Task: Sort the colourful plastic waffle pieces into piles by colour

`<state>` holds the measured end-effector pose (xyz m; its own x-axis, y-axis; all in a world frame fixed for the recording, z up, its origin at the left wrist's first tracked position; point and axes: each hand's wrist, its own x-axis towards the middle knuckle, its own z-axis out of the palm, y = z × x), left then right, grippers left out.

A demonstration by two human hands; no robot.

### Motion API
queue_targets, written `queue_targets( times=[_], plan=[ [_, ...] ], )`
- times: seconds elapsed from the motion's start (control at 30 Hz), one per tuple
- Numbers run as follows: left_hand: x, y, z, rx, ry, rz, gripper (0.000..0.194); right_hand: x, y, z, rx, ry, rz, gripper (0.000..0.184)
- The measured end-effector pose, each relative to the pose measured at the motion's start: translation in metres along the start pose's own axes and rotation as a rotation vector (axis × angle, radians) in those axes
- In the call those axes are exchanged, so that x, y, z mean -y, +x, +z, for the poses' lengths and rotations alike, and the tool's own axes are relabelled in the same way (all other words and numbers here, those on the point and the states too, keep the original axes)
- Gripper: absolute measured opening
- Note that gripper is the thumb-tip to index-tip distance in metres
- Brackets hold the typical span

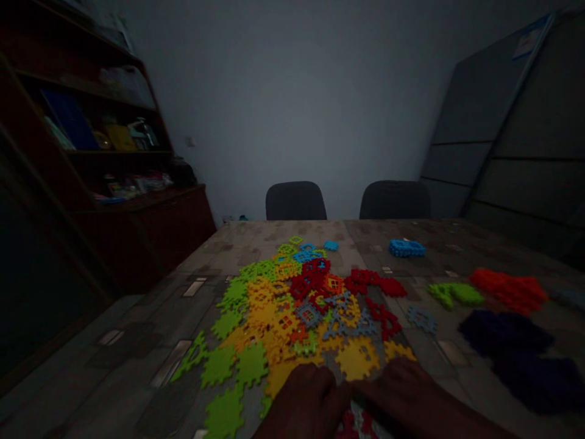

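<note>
2 hands (307,393) (397,389) partly hide red pieces (348,425).

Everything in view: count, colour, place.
Loose pieces: many, mixed colours, centre
Orange pile: one, orange, right
Green pieces: several, green, left of orange pile
Blue stack: one, blue, far right
Dark piles: two, dark blue, near right
Grey pieces: count unclear, right edge
Table: one, mottled grey-brown, beneath
Chairs: two, dark, far side
Shelf unit: one, reddish-brown, left, loaded
Partition: one, grey, right
Wall: one, pale, back
Left hand: one, bare, bottom centre
Right hand: one, bare, beside left
</note>
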<state>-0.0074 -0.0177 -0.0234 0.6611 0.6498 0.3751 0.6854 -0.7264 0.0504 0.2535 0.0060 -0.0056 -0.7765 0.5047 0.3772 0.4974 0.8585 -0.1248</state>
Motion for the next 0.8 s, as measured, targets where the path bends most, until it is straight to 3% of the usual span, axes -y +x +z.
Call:
queue_targets(
  times=[0.13, 0.2, 0.37, 0.47, 0.63, 0.7, 0.8],
  plan=[
    [0.001, -0.003, 0.017, -0.055, 0.017, -0.028, 0.033, -0.005, -0.007, 0.018, 0.024, -0.049, -0.008, 0.058],
    [0.002, -0.004, 0.020, -0.072, 0.020, -0.028, 0.034, -0.009, -0.009, 0.016, 0.053, -0.032, 0.040, 0.058],
    [0.005, 0.002, 0.002, 0.008, 0.011, -0.001, 0.046, -0.012, 0.006, -0.033, 0.164, 0.138, 0.235, 0.070],
    [0.007, 0.004, -0.007, 0.052, -0.021, 0.030, 0.046, -0.016, 0.037, -0.061, 0.152, 0.227, 0.291, 0.049],
    [0.011, 0.002, 0.015, -0.153, 0.025, 0.029, 0.051, -0.036, 0.107, -0.063, 0.165, 0.196, 0.206, 0.037],
    [0.012, 0.001, 0.024, -0.231, 0.035, 0.027, 0.048, -0.045, 0.132, -0.055, 0.193, 0.160, 0.198, 0.041],
    [0.010, 0.002, 0.021, -0.264, 0.041, 0.039, 0.043, -0.056, 0.166, -0.040, 0.257, 0.102, 0.184, 0.065]
  ],
)
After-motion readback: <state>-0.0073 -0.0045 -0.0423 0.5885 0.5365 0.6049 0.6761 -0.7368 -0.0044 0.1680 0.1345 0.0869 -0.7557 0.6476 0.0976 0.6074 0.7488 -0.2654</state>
